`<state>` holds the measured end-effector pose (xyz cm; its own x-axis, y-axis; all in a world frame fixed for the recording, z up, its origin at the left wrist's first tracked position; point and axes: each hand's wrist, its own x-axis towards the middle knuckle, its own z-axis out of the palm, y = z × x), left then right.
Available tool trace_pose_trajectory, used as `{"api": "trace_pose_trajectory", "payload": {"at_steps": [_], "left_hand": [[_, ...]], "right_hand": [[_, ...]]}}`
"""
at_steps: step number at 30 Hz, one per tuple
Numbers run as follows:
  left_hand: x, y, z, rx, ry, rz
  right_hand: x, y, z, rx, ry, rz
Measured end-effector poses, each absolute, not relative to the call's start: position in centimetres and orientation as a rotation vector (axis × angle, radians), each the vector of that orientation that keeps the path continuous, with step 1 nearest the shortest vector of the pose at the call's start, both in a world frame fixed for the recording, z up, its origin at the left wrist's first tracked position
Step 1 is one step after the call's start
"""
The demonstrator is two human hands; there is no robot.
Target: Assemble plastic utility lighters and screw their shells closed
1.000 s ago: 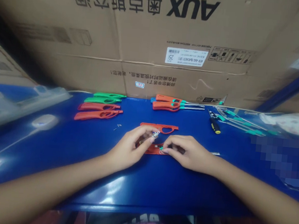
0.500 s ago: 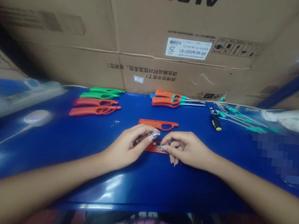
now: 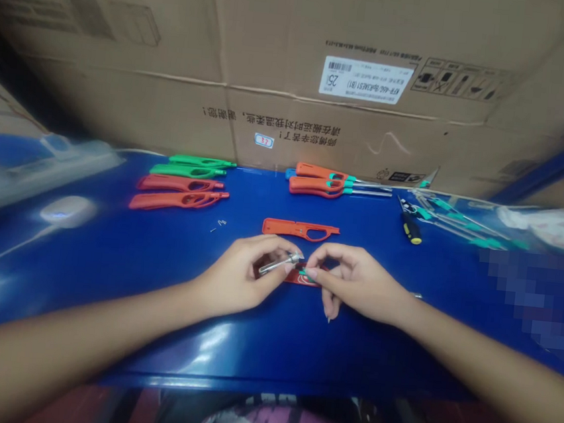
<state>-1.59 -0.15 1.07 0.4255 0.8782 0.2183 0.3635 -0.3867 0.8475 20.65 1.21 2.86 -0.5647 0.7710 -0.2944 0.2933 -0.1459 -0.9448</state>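
My left hand (image 3: 243,271) is closed around a slim, shiny tube with a metallic end (image 3: 277,263), held slanting between thumb and fingers. Beneath both hands lies an orange lighter casing half (image 3: 295,279), largely covered by my fingers. In it are a small green part (image 3: 308,275) and a looped white wire. My right hand (image 3: 359,282) pinches at that green part with thumb and forefinger, its other fingers curled below. Just beyond the hands, another orange lighter casing half (image 3: 280,227) rests on the blue table (image 3: 228,359).
Green casings (image 3: 181,171) and red casings (image 3: 173,200) lie at the left, near tiny screws (image 3: 221,223). Assembled orange lighters (image 3: 317,187) sit at the back. A screwdriver (image 3: 411,230) and metal lighter rods (image 3: 461,219) are at the right. A cardboard box (image 3: 277,58) stands behind.
The tube in my left hand has turned and shows more of its length. My right fingers stay at the green part. The whole view has shifted slightly.
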Motion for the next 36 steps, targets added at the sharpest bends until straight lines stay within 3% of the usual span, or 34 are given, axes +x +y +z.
{"api": "trace_pose_trajectory", "payload": {"at_steps": [36], "left_hand": [[-1.6,-0.1,1.4,1.941,1.076,0.816]], "right_hand": [[21.5,2.8,2.8,-1.091,-1.804,1.789]]}}
